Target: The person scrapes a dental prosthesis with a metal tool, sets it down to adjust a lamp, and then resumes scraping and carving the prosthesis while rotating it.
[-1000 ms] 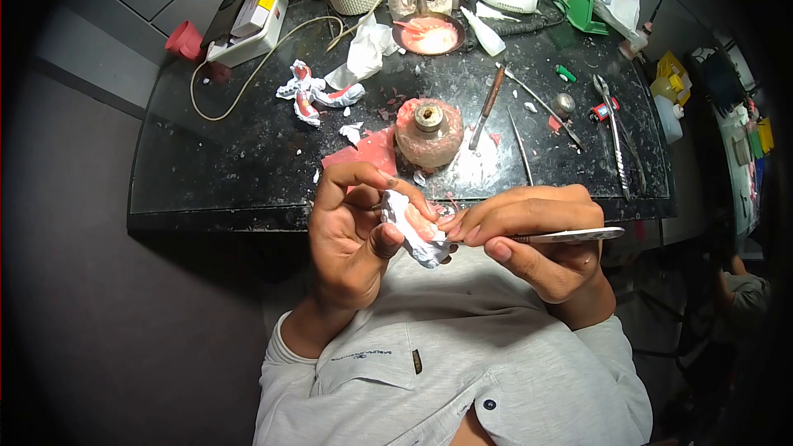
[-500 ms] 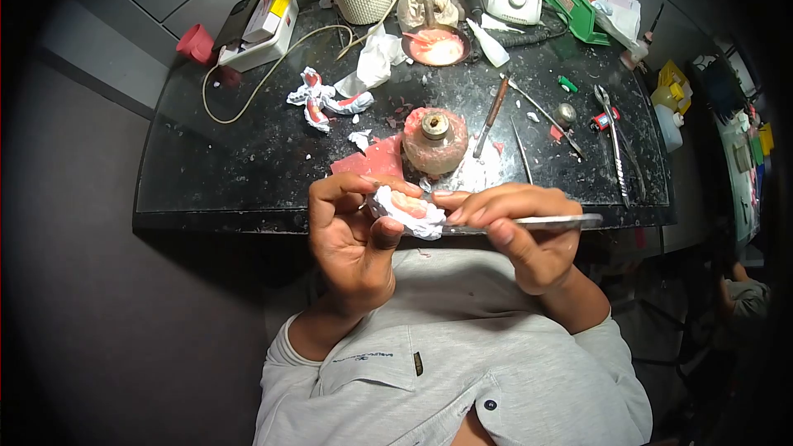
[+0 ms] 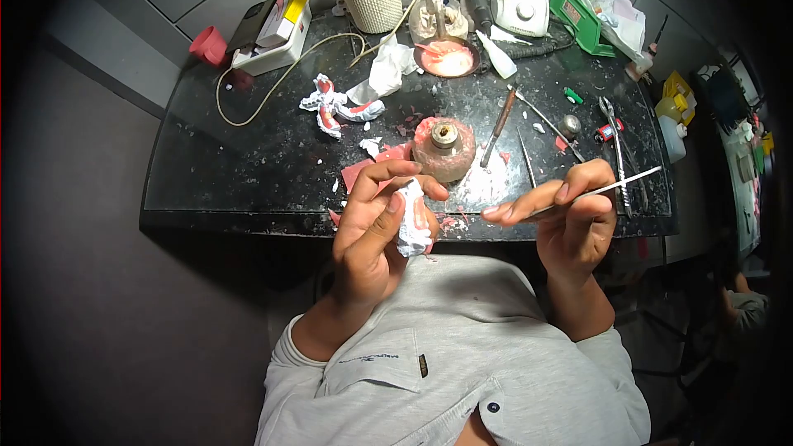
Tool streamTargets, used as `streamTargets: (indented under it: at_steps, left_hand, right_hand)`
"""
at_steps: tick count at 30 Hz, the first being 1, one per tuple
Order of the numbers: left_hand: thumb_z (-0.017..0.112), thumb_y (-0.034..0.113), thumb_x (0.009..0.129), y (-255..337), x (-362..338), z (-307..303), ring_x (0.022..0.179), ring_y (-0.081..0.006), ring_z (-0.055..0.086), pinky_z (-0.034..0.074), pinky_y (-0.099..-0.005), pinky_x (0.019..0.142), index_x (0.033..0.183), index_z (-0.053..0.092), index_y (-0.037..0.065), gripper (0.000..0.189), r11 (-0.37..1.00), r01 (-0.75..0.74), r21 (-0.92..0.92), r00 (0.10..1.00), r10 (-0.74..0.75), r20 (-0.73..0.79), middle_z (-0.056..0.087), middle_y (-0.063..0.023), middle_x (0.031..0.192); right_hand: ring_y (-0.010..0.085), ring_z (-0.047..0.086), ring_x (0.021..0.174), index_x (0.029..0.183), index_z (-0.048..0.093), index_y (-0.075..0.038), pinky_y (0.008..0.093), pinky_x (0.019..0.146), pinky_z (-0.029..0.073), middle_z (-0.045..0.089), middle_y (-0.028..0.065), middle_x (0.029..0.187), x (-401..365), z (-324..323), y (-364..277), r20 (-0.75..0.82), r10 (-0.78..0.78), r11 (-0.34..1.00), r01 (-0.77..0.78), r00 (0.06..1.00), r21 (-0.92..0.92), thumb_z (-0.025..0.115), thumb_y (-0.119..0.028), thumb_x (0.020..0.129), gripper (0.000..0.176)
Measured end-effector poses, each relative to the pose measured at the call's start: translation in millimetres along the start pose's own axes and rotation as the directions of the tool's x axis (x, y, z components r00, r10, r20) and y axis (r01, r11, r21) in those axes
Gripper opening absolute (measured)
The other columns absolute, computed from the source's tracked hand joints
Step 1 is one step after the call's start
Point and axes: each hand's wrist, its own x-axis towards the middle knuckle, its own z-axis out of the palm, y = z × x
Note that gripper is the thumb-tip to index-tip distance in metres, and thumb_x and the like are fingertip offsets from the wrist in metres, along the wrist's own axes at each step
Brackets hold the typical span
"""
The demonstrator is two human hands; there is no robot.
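Note:
My left hand (image 3: 369, 239) is closed around a small white plaster dental cast (image 3: 412, 235) with some pink on it. The cast is tilted up on edge, partly hidden by the fingers. To the right, my right hand (image 3: 582, 219) grips a thin, flat metal tool (image 3: 638, 177), perhaps a knife or spatula. Its far end points up and right; the other end is hidden along the fingers. The tool and the cast are apart. Just beyond my left hand lies a pink wax sheet (image 3: 355, 175), with a round glass spirit lamp (image 3: 446, 158) beside it.
White-and-pink cast pieces (image 3: 329, 107) lie on the black worktop (image 3: 206, 161). Behind the lamp sits a pan of pink wax (image 3: 450, 62). Several hand tools, a wooden-handled one (image 3: 500, 120) and pliers (image 3: 615, 144) among them, lie to the right. A basket (image 3: 373, 8) stands at the back.
My right hand has drawn away to the right, taking the tool off the cast. My left hand has turned the cast from lying across to upright. The view has shifted slightly.

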Motion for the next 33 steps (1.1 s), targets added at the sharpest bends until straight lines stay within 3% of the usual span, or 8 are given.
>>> streamTargets:
  at_steps: [3, 4, 8, 12, 16, 18, 27, 33]
  left_hand:
    - [0.044, 0.020, 0.107, 0, 0, 1, 0.065, -0.0163, 0.058, 0.048, -0.0267, 0.060, 0.139, 0.040, -0.002, 0.039, 0.999, 0.023, -0.023, 1.000, -0.023, 0.003, 0.058, -0.0287, 0.117]
    - [0.044, 0.018, 0.106, -1, 0, 0, 0.064, -0.0155, 0.057, 0.047, -0.0259, 0.059, 0.139, 0.041, -0.003, 0.039, 1.000, 0.022, -0.010, 1.000, -0.022, -0.005, 0.058, -0.0291, 0.117]
    - [0.043, 0.013, 0.100, 0, 1, -4, 0.059, -0.0130, 0.051, 0.042, -0.0239, 0.056, 0.138, 0.043, -0.004, 0.042, 0.999, 0.037, -0.007, 0.999, -0.038, -0.010, 0.060, -0.0297, 0.112]
    - [0.042, 0.011, 0.096, 1, -1, -6, 0.055, -0.0115, 0.048, 0.039, -0.0243, 0.050, 0.136, 0.044, -0.005, 0.043, 0.992, 0.085, -0.098, 0.995, -0.090, -0.043, 0.061, -0.0293, 0.105]
    - [0.041, 0.010, 0.094, 4, -1, -4, 0.053, -0.0110, 0.048, 0.034, -0.0229, 0.043, 0.133, 0.043, -0.003, 0.041, 0.967, 0.138, -0.215, 0.986, -0.154, -0.060, 0.061, -0.0289, 0.101]
    - [0.040, 0.010, 0.094, 4, -1, 0, 0.053, -0.0110, 0.049, 0.034, -0.0219, 0.042, 0.131, 0.042, -0.002, 0.039, 0.969, 0.121, -0.217, 0.987, -0.140, -0.076, 0.061, -0.0285, 0.100]
    - [0.039, 0.007, 0.092, 0, -5, -3, 0.070, -0.0178, 0.062, 0.050, -0.0268, 0.057, 0.122, 0.043, 0.001, 0.031, 0.950, 0.108, -0.293, 0.985, -0.141, -0.096, 0.066, -0.0212, 0.103]
    - [0.038, 0.007, 0.091, -4, 2, 15, 0.061, -0.0142, 0.063, 0.041, -0.0217, 0.039, 0.115, 0.041, 0.005, 0.024, 0.989, 0.040, -0.141, 0.927, -0.090, -0.365, 0.067, -0.0215, 0.096]
  right_hand:
    - [0.0382, 0.075, 0.072, 0.105, 0.032, -0.004, 0.0605, 0.072, 0.064, 0.063, 0.0214, 0.072, -9, -6, 7, 0.033, 0.036, 0.999, -0.037, 0.999, 0.039, 0.039, -0.039, 0.108, 0.036]
    - [0.0385, 0.076, 0.077, 0.103, 0.034, -0.001, 0.0401, 0.071, 0.065, 0.069, 0.0306, 0.081, -4, 0, 3, 0.086, 0.019, 0.998, -0.025, 0.996, 0.066, 0.041, -0.041, 0.108, 0.041]
    - [0.0289, 0.076, 0.075, 0.102, 0.043, 0.004, 0.0342, 0.068, 0.064, 0.067, 0.0208, 0.082, -16, 1, 5, 0.064, 0.117, 0.943, -0.131, 0.991, 0.307, 0.060, -0.025, 0.104, 0.034]
    - [0.0277, 0.076, 0.084, 0.103, 0.056, 0.008, 0.0364, 0.072, 0.063, 0.070, 0.0179, 0.084, -11, 17, 10, 0.119, -0.066, 0.975, 0.089, 0.991, -0.205, 0.069, 0.001, 0.094, 0.018]
    - [0.0299, 0.076, 0.095, 0.109, 0.067, 0.004, 0.0437, 0.086, 0.061, 0.075, 0.0181, 0.102, -8, 27, 4, 0.156, 0.030, 0.892, 0.044, 0.987, -0.450, 0.076, 0.002, 0.088, 0.023]
    - [0.0319, 0.074, 0.106, 0.107, 0.072, 0.001, 0.0500, 0.097, 0.056, 0.076, 0.0130, 0.105, 5, 29, 7, 0.366, -0.144, 0.761, 0.339, 0.919, -0.552, 0.079, 0.001, 0.082, 0.026]
    - [0.0356, 0.071, 0.112, 0.103, 0.074, 0.000, 0.0496, 0.103, 0.053, 0.076, 0.0130, 0.103, -6, 40, 22, 0.286, -0.073, 0.809, 0.225, 0.955, -0.543, 0.079, 0.006, 0.078, 0.027]
    - [0.0369, 0.072, 0.109, 0.102, 0.073, 0.003, 0.0498, 0.102, 0.054, 0.074, 0.0153, 0.100, -5, 40, 19, 0.369, -0.060, 0.864, 0.233, 0.928, -0.447, 0.077, 0.008, 0.078, 0.026]
